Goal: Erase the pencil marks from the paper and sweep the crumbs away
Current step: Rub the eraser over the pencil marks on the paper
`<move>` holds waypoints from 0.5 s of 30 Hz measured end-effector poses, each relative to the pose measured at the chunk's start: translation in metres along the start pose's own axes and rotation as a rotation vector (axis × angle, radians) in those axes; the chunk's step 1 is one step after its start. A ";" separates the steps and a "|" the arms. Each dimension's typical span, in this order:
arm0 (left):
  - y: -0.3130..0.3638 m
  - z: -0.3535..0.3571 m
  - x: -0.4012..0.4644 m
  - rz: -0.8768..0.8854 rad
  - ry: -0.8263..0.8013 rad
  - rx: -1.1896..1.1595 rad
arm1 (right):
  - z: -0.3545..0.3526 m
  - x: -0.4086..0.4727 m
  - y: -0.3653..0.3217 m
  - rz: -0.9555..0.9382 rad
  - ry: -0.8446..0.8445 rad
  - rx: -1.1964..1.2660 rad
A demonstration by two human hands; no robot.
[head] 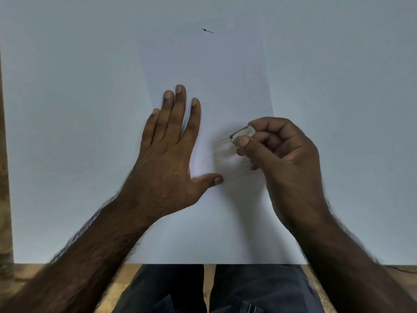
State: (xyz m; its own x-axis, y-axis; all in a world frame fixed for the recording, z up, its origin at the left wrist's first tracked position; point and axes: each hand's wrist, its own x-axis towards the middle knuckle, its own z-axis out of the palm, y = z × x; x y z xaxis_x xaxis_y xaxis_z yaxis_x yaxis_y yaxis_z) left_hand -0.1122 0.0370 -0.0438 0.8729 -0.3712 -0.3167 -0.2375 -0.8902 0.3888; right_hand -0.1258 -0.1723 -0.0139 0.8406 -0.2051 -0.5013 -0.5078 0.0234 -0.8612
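So from my feed, the biggest thing is the white table (67, 132), which fills nearly the whole view, with a strip of wooden floor (5, 199) showing down the left edge and along the bottom. Dark trousers (248, 290) show just below the table's near edge. A white sheet of paper (203, 75) lies in the middle of the table, running from the near edge away from me.

The left hand (167, 154) is flat on the paper, fingers straight, thumb out to the side, pressing it down. The right hand (282, 152) sits just beside it, thumb and fingers pinching a small whitish eraser (242, 133) with a grubby dark end. The eraser is down at the paper, right at the top of some faint grey pencil marks (232, 161) between the two hands. Further up there's a little dark scribble (207, 30) on its own, can't tell if it's on the sheet or the table.
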 end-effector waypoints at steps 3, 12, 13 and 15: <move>0.002 0.001 0.001 -0.009 0.005 -0.002 | -0.003 0.002 -0.002 -0.007 -0.017 0.002; 0.000 0.002 0.002 -0.007 0.000 0.015 | -0.009 0.006 0.014 -0.393 0.137 -0.734; 0.000 0.003 0.002 -0.004 -0.004 0.018 | -0.009 0.006 0.015 -0.417 0.137 -0.759; 0.000 0.004 0.003 -0.007 -0.012 0.003 | -0.007 0.003 0.013 -0.471 0.115 -0.798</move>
State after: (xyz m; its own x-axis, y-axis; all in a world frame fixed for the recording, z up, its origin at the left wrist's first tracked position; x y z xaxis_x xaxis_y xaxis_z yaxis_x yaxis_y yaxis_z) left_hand -0.1117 0.0347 -0.0479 0.8694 -0.3684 -0.3294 -0.2329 -0.8933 0.3844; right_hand -0.1312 -0.1791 -0.0265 0.9906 -0.1196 -0.0669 -0.1346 -0.7571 -0.6393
